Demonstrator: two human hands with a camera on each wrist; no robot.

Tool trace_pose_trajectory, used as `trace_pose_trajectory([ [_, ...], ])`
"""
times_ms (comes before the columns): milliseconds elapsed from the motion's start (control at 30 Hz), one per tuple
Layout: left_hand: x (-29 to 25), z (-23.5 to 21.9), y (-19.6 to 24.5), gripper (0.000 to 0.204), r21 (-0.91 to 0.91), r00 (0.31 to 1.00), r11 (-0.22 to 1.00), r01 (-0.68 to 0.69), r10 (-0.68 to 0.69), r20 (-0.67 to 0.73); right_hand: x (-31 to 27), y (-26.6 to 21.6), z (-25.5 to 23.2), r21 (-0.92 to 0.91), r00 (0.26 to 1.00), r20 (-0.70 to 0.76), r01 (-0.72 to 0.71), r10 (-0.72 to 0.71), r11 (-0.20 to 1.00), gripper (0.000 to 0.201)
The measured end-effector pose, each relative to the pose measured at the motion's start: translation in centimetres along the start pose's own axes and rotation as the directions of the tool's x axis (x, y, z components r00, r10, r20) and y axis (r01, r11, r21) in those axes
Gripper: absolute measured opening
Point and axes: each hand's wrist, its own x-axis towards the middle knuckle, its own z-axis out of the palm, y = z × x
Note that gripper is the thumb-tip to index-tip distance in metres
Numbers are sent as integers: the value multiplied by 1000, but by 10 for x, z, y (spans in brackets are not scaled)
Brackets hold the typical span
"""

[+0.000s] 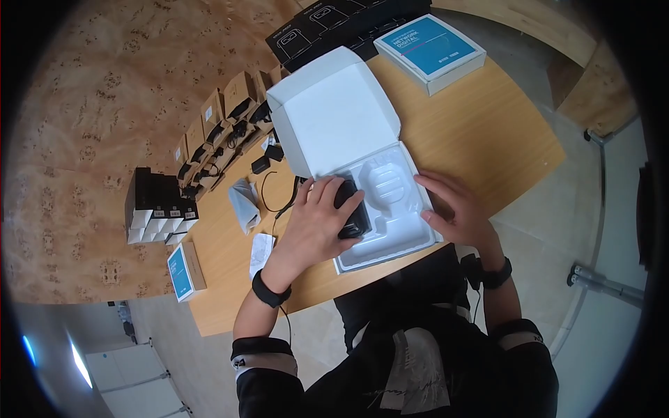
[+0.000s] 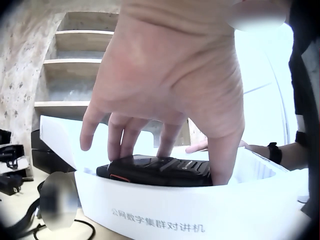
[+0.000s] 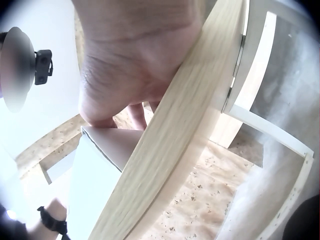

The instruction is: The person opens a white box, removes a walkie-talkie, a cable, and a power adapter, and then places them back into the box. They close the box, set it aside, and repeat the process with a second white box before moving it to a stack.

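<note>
An open white box [image 2: 125, 207] stands at the table's front edge, its lid [image 1: 331, 115] tipped back. Inside lies a white moulded tray [image 1: 390, 252] with a round hollow and a wide front hollow. My left hand [image 1: 317, 219] grips a black walkie-talkie [image 2: 155, 172] at the tray's left side, with the thumb at one end and fingers at the other. Part of the walkie-talkie is hidden under that hand. At the box's right side is my right hand [image 1: 461, 212], its index finger and thumb extended along the rim and nothing gripped.
A blue-and-white box [image 1: 435, 52] sits at the back right beside a large black carton [image 1: 334, 31]. Brown boxes [image 1: 212, 111] with black cables line the left edge. Plastic bags [image 1: 244, 202] and a loose black cable [image 1: 268, 202] lie left of the box.
</note>
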Motion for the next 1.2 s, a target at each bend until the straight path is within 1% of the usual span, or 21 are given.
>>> trace_pose_trajectory([
  [33,-1,4,-2,79,-3,1000,1000,0,0,3,0,0,1,12,1000,-4,-6,6,1000,53],
  [100,-2,12,-5,82,-78,999,996,33,-34,-9,-1,1,2,12,1000,-2,-8,8,1000,53],
  [133,-4,12,-5,82,-81,999,996,32,-33,-10,-1,1,1,10,1000,-2,-8,8,1000,53],
  [200,-8,12,-4,83,-42,997,999,20,-23,-78,-1,-1,1,7,1000,1,-11,11,1000,53],
  [233,-9,10,-4,83,-46,997,999,20,-24,-80,0,-2,0,6,1000,4,-10,10,1000,53],
  [300,-14,5,-4,68,7,992,1000,-4,5,-127,0,-1,0,13,1000,4,-5,5,1000,53],
  [333,-16,7,-4,68,3,992,1000,-3,3,-126,0,-1,1,25,1000,0,-1,1,1000,52],
  [400,-22,13,-4,55,-53,993,998,-28,22,-114,0,-1,1,15,1000,2,-5,5,1000,53],
  [433,-19,12,2,46,-49,988,999,-17,9,-151,0,-1,1,5,1000,3,-7,7,1000,53],
  [567,-20,27,-2,46,-67,992,997,-24,15,-127,-1,-1,3,-2,1000,6,-17,17,1000,53],
  [633,-22,33,-5,49,-196,989,980,-38,8,-150,-2,0,4,33,1000,-4,-23,23,999,53],
  [667,-22,35,-7,49,-195,988,980,-32,1,-156,-1,-1,2,31,1000,1,-16,16,999,53],
  [733,-25,36,-11,55,-245,982,965,-93,49,-181,0,-4,2,-30,1000,-3,-6,5,1000,54],
  [767,-27,34,-11,55,-241,982,967,-87,42,-184,-1,-4,3,-28,1000,1,2,-2,1000,54],
  [833,-26,32,-10,62,-266,995,964,-10,-18,-99,-1,-1,3,29,1000,0,-30,30,999,54],
  [867,-25,30,-7,62,-267,994,964,-12,-17,-105,0,1,4,24,1000,1,-27,27,999,54],
  [933,-24,26,3,66,-109,993,991,73,-82,-82,0,2,4,-12,1000,-6,11,-11,1000,54],
  [967,-23,26,3,66,-111,993,991,72,-82,-84,-1,1,3,-15,1000,-5,10,-10,1000,54],
  [1033,-19,25,0,73,-79,996,993,91,-90,17,-1,-1,3,-40,1000,-13,-3,3,999,54],
  [1133,-15,24,-3,77,-15,999,999,47,-47,13,-1,-2,3,-48,1000,-11,3,-3,999,54],
  [1200,-12,23,-7,77,-28,1000,999,25,-24,10,0,-4,2,-28,1000,-10,-16,16,999,53],
])
